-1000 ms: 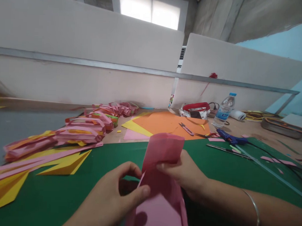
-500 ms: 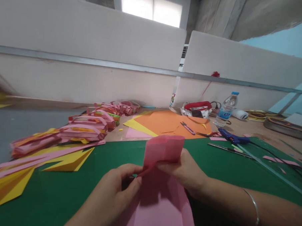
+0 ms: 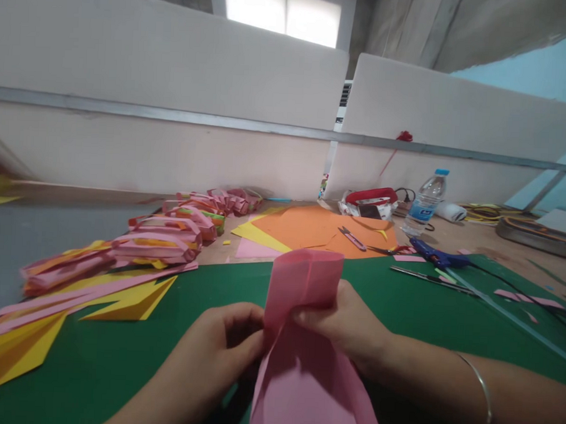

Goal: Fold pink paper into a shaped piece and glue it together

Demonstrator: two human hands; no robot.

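Observation:
A folded sheet of pink paper (image 3: 319, 388) stands up between my hands over the green mat, its top end bent into an upright flap. My right hand (image 3: 348, 324) grips it at the fold, the thumb pressed on the near face and the other fingers hidden behind. At the left edge of the same fold, my left hand (image 3: 233, 344) pinches the paper between thumb and curled fingers; the fingertips are partly hidden behind the paper. A bracelet circles my right forearm.
Pink paper baskets (image 3: 155, 237) line the left, near yellow folded paper (image 3: 129, 302). Orange sheets (image 3: 305, 228) lie behind the green mat (image 3: 201, 371). On the right are thread snips (image 3: 352, 238), a blue glue gun (image 3: 438, 256), a pen (image 3: 430, 280), a water bottle (image 3: 426, 206) and a case (image 3: 539, 236).
My left hand has shifted slightly left and its fingertips have moved behind the paper's edge. The upper flap looks straighter, with its left side lower down. My right hand keeps its grip.

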